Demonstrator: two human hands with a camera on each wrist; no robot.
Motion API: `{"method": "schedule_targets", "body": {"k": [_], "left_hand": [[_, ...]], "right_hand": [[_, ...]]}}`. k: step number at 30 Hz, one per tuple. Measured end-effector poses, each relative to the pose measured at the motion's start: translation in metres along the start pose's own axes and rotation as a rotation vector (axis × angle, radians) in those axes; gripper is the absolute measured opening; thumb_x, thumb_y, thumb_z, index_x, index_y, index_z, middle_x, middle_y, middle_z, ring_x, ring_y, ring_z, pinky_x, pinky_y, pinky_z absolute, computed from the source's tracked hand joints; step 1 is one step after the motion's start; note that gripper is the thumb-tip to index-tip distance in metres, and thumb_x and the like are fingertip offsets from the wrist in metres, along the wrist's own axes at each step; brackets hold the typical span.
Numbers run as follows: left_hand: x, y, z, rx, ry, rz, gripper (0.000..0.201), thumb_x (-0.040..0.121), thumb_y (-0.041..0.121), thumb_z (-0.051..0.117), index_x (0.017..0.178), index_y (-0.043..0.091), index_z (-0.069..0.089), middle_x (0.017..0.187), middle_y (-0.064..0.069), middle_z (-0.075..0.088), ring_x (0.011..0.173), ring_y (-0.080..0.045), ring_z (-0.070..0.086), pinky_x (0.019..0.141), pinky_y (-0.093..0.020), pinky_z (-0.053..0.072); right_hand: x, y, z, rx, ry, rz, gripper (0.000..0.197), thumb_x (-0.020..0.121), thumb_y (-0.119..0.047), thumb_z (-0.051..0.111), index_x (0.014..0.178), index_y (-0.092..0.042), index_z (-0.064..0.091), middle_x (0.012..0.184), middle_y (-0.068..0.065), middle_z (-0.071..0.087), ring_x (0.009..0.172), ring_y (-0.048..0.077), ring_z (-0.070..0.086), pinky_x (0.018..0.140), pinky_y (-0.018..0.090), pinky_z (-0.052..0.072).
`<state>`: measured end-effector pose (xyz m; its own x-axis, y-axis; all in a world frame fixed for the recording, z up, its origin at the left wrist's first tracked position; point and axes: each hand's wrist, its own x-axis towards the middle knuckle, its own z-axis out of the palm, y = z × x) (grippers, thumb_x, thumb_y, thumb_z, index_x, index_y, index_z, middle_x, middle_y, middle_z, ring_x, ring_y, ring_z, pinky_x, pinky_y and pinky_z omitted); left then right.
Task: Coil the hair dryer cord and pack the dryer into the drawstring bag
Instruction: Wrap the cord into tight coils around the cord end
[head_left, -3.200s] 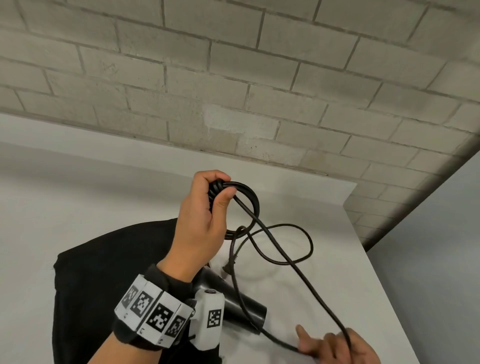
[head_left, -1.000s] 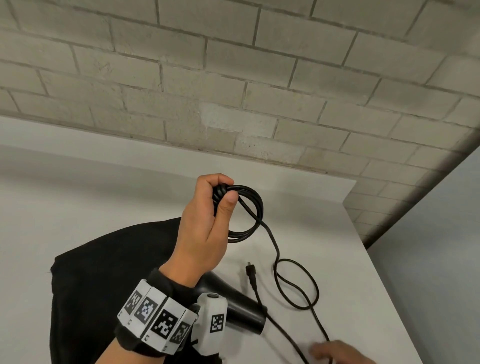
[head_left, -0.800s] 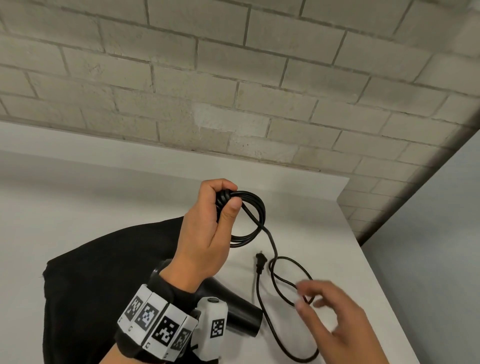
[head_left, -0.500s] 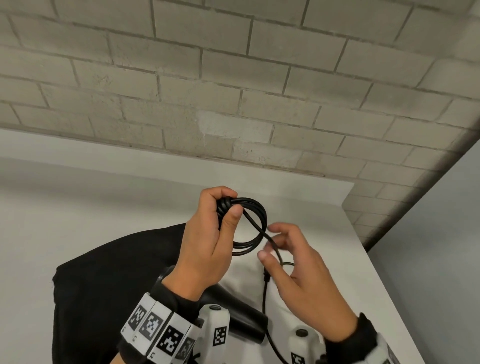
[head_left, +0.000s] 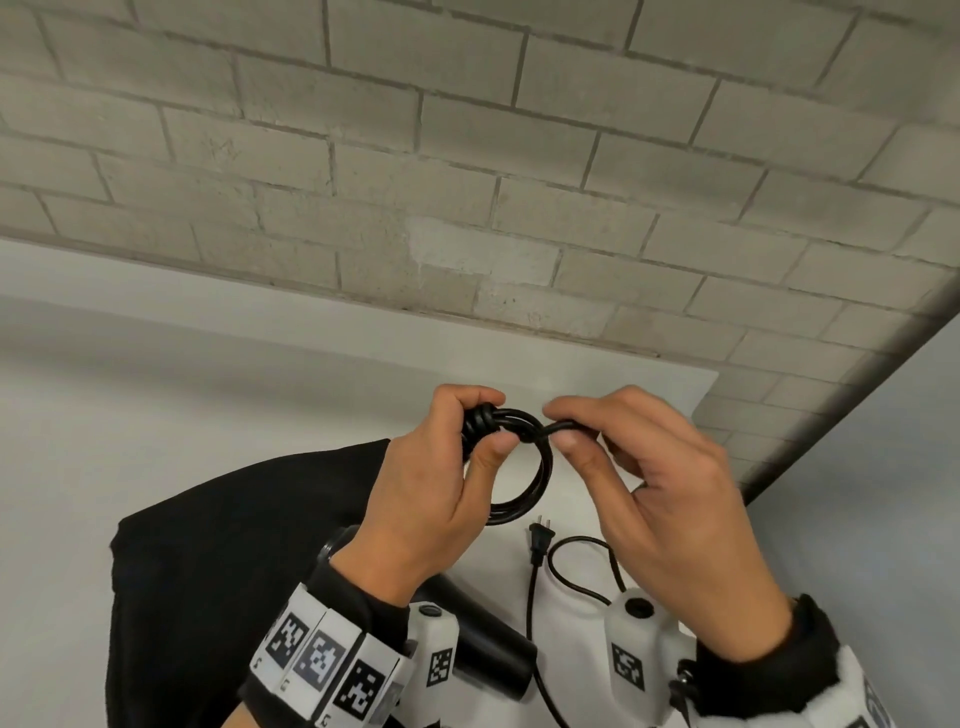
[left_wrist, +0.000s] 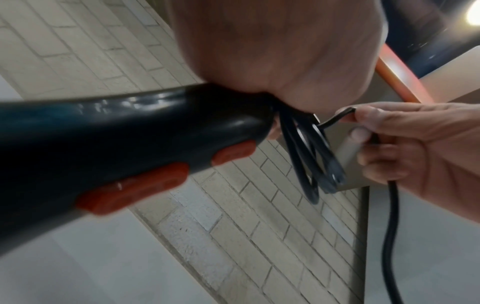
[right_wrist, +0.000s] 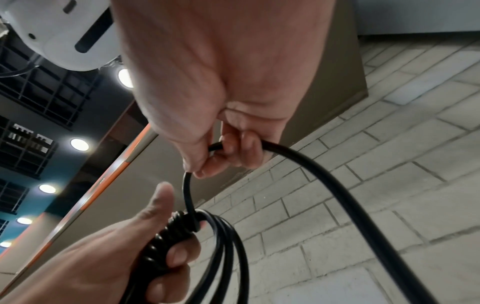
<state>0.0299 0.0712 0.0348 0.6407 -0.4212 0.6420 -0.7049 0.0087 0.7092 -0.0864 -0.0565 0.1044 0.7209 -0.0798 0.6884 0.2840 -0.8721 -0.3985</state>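
A plain institutional or commercial room, more workspace than home. A wall of painted grey concrete blocks (head_left: 467, 156) rises behind a bare white table (head_left: 156, 415). Overhead, the right wrist view shows an exposed dark ceiling with a metal grid (right_wrist: 39, 92) and round recessed lights (right_wrist: 79, 144), plus an orange stripe (right_wrist: 109, 176) along a beam.

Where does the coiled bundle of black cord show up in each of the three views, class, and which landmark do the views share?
Head: the coiled cord sits centre frame, gripped by the left hand.
Left wrist: it hangs right of centre, beyond the hair dryer.
Right wrist: it is low and centre.
Shared landmark: the right hand pinches the cord strand leading off the coil.
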Motion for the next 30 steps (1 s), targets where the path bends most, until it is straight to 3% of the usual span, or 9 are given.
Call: {"method": "schedule_targets", "body": {"k": [4,9,11,14,17,21,26,28,30], "left_hand": [[-0.002,0.004,0.003,0.012,-0.035,0.017,0.057,0.08,0.077,0.048,0.116,0.033,0.044,0.083,0.024,0.055,0.074,0.005,0.057,0.064,-0.007,0.043],[-0.004,0.007,0.004,0.03,-0.018,0.047,0.043,0.085,0.069,0.051,0.108,0.034,0.048,0.073,0.021,0.054,0.063,0.001,0.054,0.059,-0.006,0.038],[-0.005,0.008,0.004,0.029,-0.013,0.063,0.039,0.088,0.067,0.048,0.107,0.032,0.049,0.074,0.018,0.057,0.062,0.002,0.054,0.059,-0.008,0.04],[-0.006,0.01,0.003,0.028,0.0,0.092,0.037,0.092,0.061,0.047,0.103,0.025,0.052,0.068,0.026,0.05,0.059,0.009,0.05,0.058,-0.003,0.035],[-0.006,0.012,0.003,-0.004,0.018,0.114,0.035,0.094,0.057,0.047,0.097,0.022,0.052,0.063,0.029,0.044,0.055,0.011,0.048,0.056,-0.001,0.033],[-0.007,0.013,0.003,-0.04,0.032,0.12,0.033,0.096,0.055,0.045,0.093,0.023,0.05,0.06,0.027,0.044,0.051,0.008,0.044,0.054,-0.003,0.031],[-0.009,0.014,0.005,-0.059,0.08,0.104,0.032,0.097,0.056,0.043,0.09,0.025,0.049,0.058,0.026,0.042,0.049,0.005,0.044,0.052,-0.004,0.031],[-0.009,0.014,0.006,-0.05,0.111,0.092,0.032,0.097,0.057,0.041,0.089,0.027,0.05,0.058,0.025,0.042,0.048,0.002,0.044,0.05,-0.006,0.032],[-0.008,0.013,0.006,-0.039,0.134,0.082,0.033,0.097,0.058,0.04,0.09,0.027,0.05,0.058,0.021,0.047,0.049,0.0,0.047,0.049,-0.009,0.035]], "right_hand": [[0.01,0.001,0.0,0.063,-0.007,0.01,0.017,0.089,-0.01,0.065,0.105,-0.012,0.07,0.081,-0.021,0.052,0.075,-0.005,0.052,0.069,0.005,0.036],[0.013,0.005,0.012,0.289,0.009,0.154,0.015,0.09,-0.016,0.067,0.102,-0.024,0.071,0.08,-0.009,0.065,0.063,0.017,0.052,0.061,0.03,0.049],[0.014,0.006,0.017,0.376,0.024,0.23,0.012,0.089,-0.018,0.067,0.098,-0.023,0.072,0.08,-0.005,0.068,0.064,0.022,0.055,0.062,0.033,0.052],[0.014,0.009,0.024,0.458,0.056,0.313,0.008,0.088,-0.02,0.067,0.093,-0.021,0.073,0.079,0.0,0.071,0.068,0.025,0.06,0.062,0.032,0.052],[0.011,0.015,0.032,0.505,0.074,0.385,0.012,0.086,-0.026,0.067,0.09,-0.018,0.075,0.08,-0.005,0.073,0.072,0.011,0.065,0.068,0.027,0.051],[0.003,0.019,0.041,0.636,0.07,0.475,0.016,0.084,-0.027,0.067,0.091,-0.015,0.076,0.077,-0.002,0.072,0.074,0.016,0.066,0.072,0.036,0.055],[-0.009,0.019,0.047,0.784,0.13,0.55,0.012,0.086,-0.02,0.064,0.092,-0.011,0.071,0.08,0.007,0.071,0.075,0.015,0.068,0.066,0.022,0.051],[-0.017,0.021,0.048,0.816,0.132,0.527,0.019,0.089,-0.031,0.064,0.094,-0.015,0.073,0.086,0.011,0.073,0.081,0.018,0.068,0.068,0.022,0.051],[-0.026,0.023,0.05,0.872,0.089,0.482,0.038,0.083,-0.045,0.069,0.103,-0.013,0.071,0.092,0.013,0.073,0.087,0.019,0.067,0.073,0.024,0.051]]}}
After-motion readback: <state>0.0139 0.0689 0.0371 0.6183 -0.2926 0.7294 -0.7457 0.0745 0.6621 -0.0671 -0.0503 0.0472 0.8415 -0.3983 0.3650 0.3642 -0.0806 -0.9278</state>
